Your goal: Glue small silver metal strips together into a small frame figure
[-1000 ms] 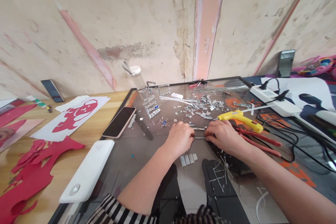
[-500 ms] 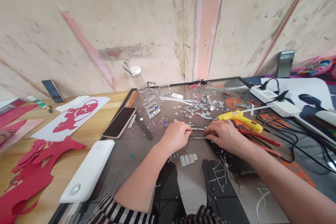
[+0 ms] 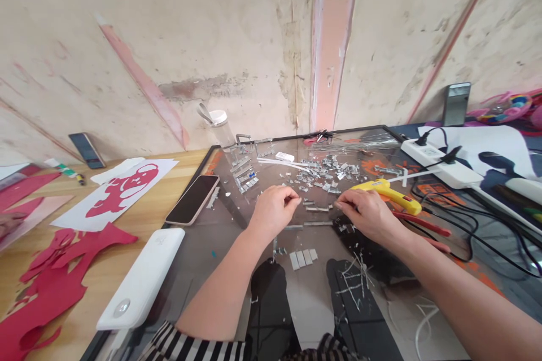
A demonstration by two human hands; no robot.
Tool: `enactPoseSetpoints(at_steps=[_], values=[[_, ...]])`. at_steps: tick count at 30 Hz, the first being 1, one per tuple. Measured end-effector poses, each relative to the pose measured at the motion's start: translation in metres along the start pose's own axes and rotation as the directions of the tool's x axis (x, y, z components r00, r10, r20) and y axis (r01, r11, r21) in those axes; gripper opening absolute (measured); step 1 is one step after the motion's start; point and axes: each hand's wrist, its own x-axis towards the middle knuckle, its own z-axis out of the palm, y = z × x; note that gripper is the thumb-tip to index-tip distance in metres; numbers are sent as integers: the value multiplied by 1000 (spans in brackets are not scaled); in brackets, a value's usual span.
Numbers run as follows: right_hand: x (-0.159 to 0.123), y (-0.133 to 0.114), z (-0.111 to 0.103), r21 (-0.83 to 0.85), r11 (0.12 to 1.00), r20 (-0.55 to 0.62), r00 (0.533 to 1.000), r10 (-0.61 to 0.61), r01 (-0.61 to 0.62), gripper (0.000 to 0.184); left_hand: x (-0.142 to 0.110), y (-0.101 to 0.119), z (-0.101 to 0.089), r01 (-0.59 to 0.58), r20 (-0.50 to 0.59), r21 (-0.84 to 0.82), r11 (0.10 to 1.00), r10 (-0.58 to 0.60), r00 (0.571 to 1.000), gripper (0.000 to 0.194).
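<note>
My left hand (image 3: 274,211) hovers over the glass tabletop (image 3: 212,285), its thumb and fingertips pinched together. Opposite it, my right hand (image 3: 365,211) is closed in a similar pinch, beside a yellow glue gun (image 3: 387,190). Anything small in either pinch is too small to make out. Between the hands, a short silvery strip (image 3: 317,209) lies flat. A longer thin strip (image 3: 318,224) is just below it. Nearer to me, several grey rectangular pieces (image 3: 304,259) sit side by side. A tangle of thin twisted wire strands (image 3: 355,282) lies to their right.
Small metal scraps (image 3: 328,172) are scattered behind my hands. A phone (image 3: 193,198), a white power bank (image 3: 141,278) and a clear bottle (image 3: 222,130) stand left. Red-handled pliers (image 3: 427,224), cables and a power strip (image 3: 442,163) are right. Another person's hand (image 3: 12,223) shows far left.
Both hands have come up off the strips and moved slightly apart. The strips that my fingertips were touching now lie uncovered on the glass.
</note>
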Motion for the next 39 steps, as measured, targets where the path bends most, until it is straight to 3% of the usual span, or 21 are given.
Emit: enactPoseSetpoints(at_steps=[4, 13, 23, 31, 39], values=[[-2, -4, -4, -38, 999, 11, 999, -35, 35, 29, -5, 4, -8, 18, -29, -3, 1000, -18, 999, 17], [-15, 4, -29, -11, 1000, 242, 970, -15, 18, 16, -32, -3, -18, 22, -24, -20, 1000, -23, 999, 14], [-21, -14, -18, -154, 986, 404, 915, 6, 61, 17, -38, -7, -13, -74, -46, 38, 997, 76, 996, 15], [-25, -14, -17, -110, 993, 393, 919, 1, 46, 21, -40, -6, -11, -116, -48, 61, 991, 119, 992, 16], [-26, -20, -9, -141, 990, 340, 940, 22, 28, 9, -42, -4, -5, -158, -78, 51, 986, 162, 984, 14]])
